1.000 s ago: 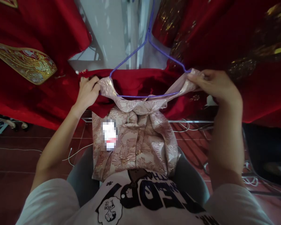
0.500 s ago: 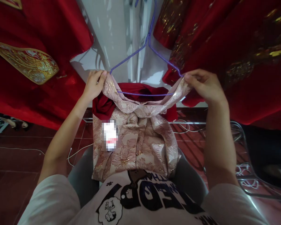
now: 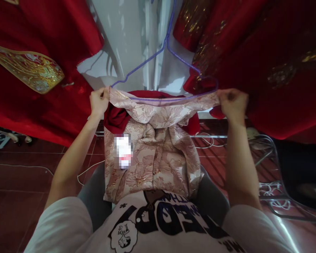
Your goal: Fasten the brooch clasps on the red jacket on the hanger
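A pink-and-gold brocade garment [image 3: 147, 154] lies over my lap, its upper band raised in front of me. My left hand [image 3: 99, 102] is closed on the left end of that band, next to the left tip of a purple hanger [image 3: 147, 64]. Closed on the right end, my right hand [image 3: 234, 103] pulls the band out nearly straight. The hanger's lower bar runs along the band's opening, and its shoulders rise above the edge. Dark red cloth [image 3: 116, 118] shows behind the band and beside it. A blurred white tag [image 3: 124, 151] rests on the garment's left part.
Red garments with gold embroidery hang at the left [image 3: 68, 38] and right [image 3: 252, 88]. A pale wall panel [image 3: 126, 31] stands between them. White cables [image 3: 89, 168] trail over the red tiled floor [image 3: 23, 196]. A metal-framed black chair [image 3: 300, 168] is on the right.
Both hands have moved outward and slightly down, drawing the band from a deep curve to nearly straight. The hanger's tips now reach toward the band's ends.
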Motion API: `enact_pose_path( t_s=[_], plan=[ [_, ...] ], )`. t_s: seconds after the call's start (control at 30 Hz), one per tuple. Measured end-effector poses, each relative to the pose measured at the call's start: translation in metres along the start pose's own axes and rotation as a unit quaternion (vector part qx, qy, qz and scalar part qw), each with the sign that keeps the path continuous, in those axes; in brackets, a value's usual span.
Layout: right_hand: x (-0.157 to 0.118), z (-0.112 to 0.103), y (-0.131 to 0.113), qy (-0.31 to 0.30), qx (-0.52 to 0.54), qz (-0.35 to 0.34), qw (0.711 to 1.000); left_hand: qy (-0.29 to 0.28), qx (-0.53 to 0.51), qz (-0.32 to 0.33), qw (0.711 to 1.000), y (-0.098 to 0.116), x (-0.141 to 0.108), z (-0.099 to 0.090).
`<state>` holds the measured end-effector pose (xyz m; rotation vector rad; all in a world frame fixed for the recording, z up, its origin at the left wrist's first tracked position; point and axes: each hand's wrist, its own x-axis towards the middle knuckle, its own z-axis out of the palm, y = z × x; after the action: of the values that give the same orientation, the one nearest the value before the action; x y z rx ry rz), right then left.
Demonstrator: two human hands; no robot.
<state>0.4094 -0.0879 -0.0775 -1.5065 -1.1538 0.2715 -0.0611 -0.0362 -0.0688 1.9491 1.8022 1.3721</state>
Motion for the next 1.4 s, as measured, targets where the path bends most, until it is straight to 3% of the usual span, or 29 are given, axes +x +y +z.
enact_pose_path(
  t_s=[0.13, 0.23, 0.3, 0.4, 0.57, 0.7, 0.97, 1.23, 1.4],
  plan=[
    [-0.026, -0.009, 0.015, -0.117, -0.005, 0.115, 0.986, -0.15, 0.126, -0.029, 0.98, 0.001, -0.026, -0.016],
    [-0.041, -0.015, 0.002, -0.203, 0.004, 0.112, 0.973, -0.294, 0.143, 0.093, 0.94, 0.014, -0.04, -0.022],
    [-0.045, -0.017, -0.014, -0.242, 0.001, 0.058, 0.968, -0.333, 0.117, 0.2, 0.914, 0.029, -0.046, -0.018],
    [-0.046, -0.017, -0.04, -0.225, -0.017, -0.057, 0.972, -0.284, 0.08, 0.298, 0.908, 0.058, -0.049, 0.0],
    [-0.042, -0.012, -0.057, -0.081, -0.05, -0.209, 0.973, -0.261, 0.056, 0.337, 0.903, 0.088, -0.043, 0.041],
    [-0.033, -0.019, -0.041, -0.006, -0.119, -0.213, 0.97, -0.279, 0.047, 0.335, 0.899, 0.085, -0.043, 0.058],
    [-0.015, -0.04, -0.012, 0.035, -0.206, -0.161, 0.965, -0.265, 0.035, 0.345, 0.9, 0.082, -0.054, 0.048],
    [-0.015, -0.031, -0.015, 0.063, -0.18, -0.195, 0.962, -0.263, 0.036, 0.339, 0.903, 0.083, -0.054, 0.049],
    [-0.017, -0.008, -0.052, 0.07, -0.154, -0.241, 0.956, -0.288, 0.002, 0.35, 0.891, 0.088, -0.058, 0.051]
  ],
)
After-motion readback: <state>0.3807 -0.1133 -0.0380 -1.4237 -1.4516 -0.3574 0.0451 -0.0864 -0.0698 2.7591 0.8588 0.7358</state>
